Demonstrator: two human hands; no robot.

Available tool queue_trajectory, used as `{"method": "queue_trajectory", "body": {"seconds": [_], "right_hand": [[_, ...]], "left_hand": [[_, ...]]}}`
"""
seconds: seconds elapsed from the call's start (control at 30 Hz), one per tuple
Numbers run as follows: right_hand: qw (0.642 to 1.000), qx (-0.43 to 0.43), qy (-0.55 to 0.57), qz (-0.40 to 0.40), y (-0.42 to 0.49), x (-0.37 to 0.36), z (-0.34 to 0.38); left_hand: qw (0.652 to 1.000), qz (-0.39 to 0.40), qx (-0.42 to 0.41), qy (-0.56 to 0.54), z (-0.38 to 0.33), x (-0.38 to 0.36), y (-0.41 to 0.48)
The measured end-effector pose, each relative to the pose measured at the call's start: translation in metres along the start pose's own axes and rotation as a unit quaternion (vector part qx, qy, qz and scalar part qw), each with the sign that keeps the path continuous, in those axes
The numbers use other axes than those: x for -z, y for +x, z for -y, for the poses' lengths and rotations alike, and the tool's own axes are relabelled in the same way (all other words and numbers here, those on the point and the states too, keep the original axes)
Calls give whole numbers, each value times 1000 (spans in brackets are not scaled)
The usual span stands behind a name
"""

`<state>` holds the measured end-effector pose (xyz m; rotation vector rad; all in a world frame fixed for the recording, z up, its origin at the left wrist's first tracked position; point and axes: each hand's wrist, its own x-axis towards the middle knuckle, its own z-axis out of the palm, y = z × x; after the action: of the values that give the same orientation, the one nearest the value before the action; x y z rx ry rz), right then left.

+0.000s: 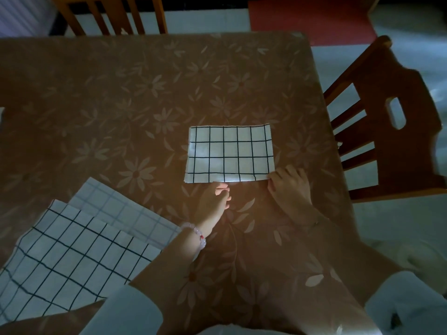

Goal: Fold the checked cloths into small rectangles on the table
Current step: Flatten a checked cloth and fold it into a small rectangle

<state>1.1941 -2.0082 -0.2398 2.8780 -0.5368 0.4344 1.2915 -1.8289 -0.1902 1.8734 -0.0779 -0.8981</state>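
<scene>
A white cloth with black checks, folded into a rectangle [229,154], lies flat near the table's right side. My right hand [289,187] pinches its near right corner. My left hand [215,200], a bead bracelet on its wrist, has its fingers curled at the middle of the cloth's near edge; whether they pinch the edge I cannot tell. At the near left lie two more checked cloths spread out: a black-checked one [65,259] on top and a pale blue-checked one [125,213] partly under it.
The table [121,97] has a brown flowered cover. A wooden chair [387,122] stands close at the table's right edge and another chair [108,15] at the far side. The light is dim.
</scene>
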Motion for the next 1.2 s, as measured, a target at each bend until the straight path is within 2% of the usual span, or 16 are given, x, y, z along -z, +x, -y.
{"method": "queue_trajectory", "body": {"seconds": [0.1, 0.23, 0.33, 0.47, 0.6, 0.7, 0.83, 1.0, 1.2], "right_hand": [[999, -18, 34, -15, -12, 8, 8], [996, -45, 75, -33, -40, 24, 29], [991, -86, 98, -32, -68, 35, 49], [974, -156, 162, 40, -103, 55, 77], [944, -188, 251, 107, -122, 75, 94], [914, -264, 298, 83, -122, 84, 78], [895, -334, 284, 83, -111, 75, 36], [869, -352, 303, 169, -96, 62, 7], [863, -358, 307, 182, -95, 60, 8]], "left_hand": [[999, 32, 15, -22, -3, -2, -2], [999, 34, 20, -32, 2, -4, -6], [999, 33, 12, 10, 11, -1, -14], [997, 30, -11, 64, 25, 4, -26], [995, 34, -48, 85, 31, 4, -37], [994, 31, -51, 96, 37, 6, -41], [990, 20, -56, 128, 43, 5, -46], [988, 41, -42, 144, 43, 3, -50], [984, 66, -37, 163, 36, 1, -52]]}}
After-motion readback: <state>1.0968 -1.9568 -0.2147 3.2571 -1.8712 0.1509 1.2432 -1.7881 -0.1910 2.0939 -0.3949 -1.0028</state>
